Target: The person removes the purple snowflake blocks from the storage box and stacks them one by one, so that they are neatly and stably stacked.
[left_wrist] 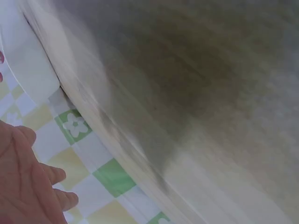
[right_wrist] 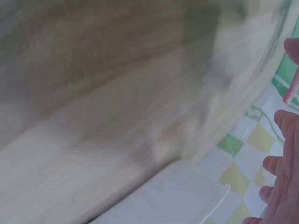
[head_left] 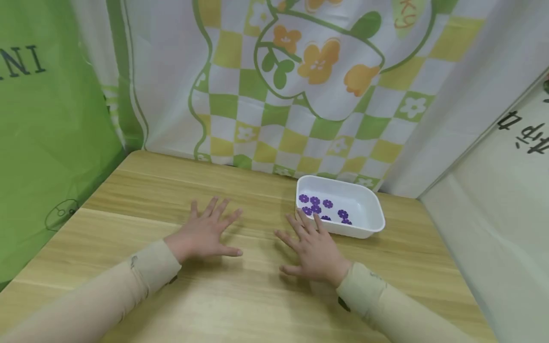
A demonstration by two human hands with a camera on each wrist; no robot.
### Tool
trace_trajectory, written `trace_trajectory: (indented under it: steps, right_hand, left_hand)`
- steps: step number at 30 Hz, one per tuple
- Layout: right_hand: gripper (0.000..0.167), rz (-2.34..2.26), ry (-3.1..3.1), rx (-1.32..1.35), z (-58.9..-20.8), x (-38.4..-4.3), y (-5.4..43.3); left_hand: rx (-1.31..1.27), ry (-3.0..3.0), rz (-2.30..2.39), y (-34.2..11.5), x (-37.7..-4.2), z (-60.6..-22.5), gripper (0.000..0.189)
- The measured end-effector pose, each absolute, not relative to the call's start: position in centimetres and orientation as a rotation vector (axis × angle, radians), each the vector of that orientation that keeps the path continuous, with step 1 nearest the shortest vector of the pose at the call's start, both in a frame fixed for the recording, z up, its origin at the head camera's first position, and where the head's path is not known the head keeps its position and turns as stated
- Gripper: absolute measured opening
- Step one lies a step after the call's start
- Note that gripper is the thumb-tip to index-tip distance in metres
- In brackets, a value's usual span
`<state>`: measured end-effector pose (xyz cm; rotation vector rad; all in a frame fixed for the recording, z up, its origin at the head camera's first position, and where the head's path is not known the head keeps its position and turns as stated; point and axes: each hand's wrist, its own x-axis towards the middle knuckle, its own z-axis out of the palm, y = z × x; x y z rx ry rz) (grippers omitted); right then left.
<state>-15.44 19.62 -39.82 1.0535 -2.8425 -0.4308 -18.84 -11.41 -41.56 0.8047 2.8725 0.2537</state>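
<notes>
My left hand (head_left: 203, 235) hovers palm down over the left-middle of the wooden table, fingers spread and holding nothing. Its palm and fingers (left_wrist: 57, 173) show at the lower left of the left wrist view. To the right, my right hand (head_left: 316, 253) is spread the same way, also with nothing in it. Its fingertips overlap the near left rim of a white plastic tub (head_left: 362, 233) in the head view. Several small purple flower-shaped pieces (head_left: 328, 204) lie on the tub's floor, mostly toward its left side; the near wall partly hides some of them.
The wooden table (head_left: 240, 305) has its back edge against a white curtain (head_left: 274, 114) with green and yellow checks and flowers. A green cloth (head_left: 51, 143) hangs at the left. A white panel (head_left: 506, 209) with black writing borders the right side.
</notes>
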Motion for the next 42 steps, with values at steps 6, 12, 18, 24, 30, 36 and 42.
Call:
trace_trajectory:
  steps: [6, 12, 18, 24, 30, 36, 42]
  right_hand:
    - [0.074, -0.123, -2.843, 1.02, -39.1, -17.0, 21.3]
    - [0.061, 0.215, -2.783, 0.884, -38.5, -19.3, 24.0]
    - [0.058, 0.364, -2.856, 0.658, -38.1, -20.5, 26.9]
    - [0.059, 0.44, -2.96, 0.452, -37.6, -21.3, 29.7]
    - [0.06, 0.541, -3.004, 0.233, -37.6, -23.1, 32.7]
    - [0.059, 0.604, -2.993, 0.068, -37.8, -23.6, 35.8]
    - [0.062, 0.634, -3.066, -0.178, -37.9, -22.6, 37.3]
  left_hand:
    - [0.734, 2.895, 0.377, -11.0, -20.6, -41.4, 0.099]
    - [0.706, 2.87, 0.645, -10.0, -22.6, -39.8, 0.094]
    - [0.741, 2.796, 0.711, -8.5, -23.4, -39.0, 0.092]
    - [0.748, 2.749, 0.787, -6.8, -24.4, -38.9, 0.089]
    - [0.72, 2.668, 0.939, -5.3, -25.6, -39.5, 0.082]
    - [0.728, 2.597, 0.996, -2.8, -26.6, -39.7, 0.076]
    - [0.584, 2.566, 1.131, 0.4, -27.5, -40.0, 0.071]
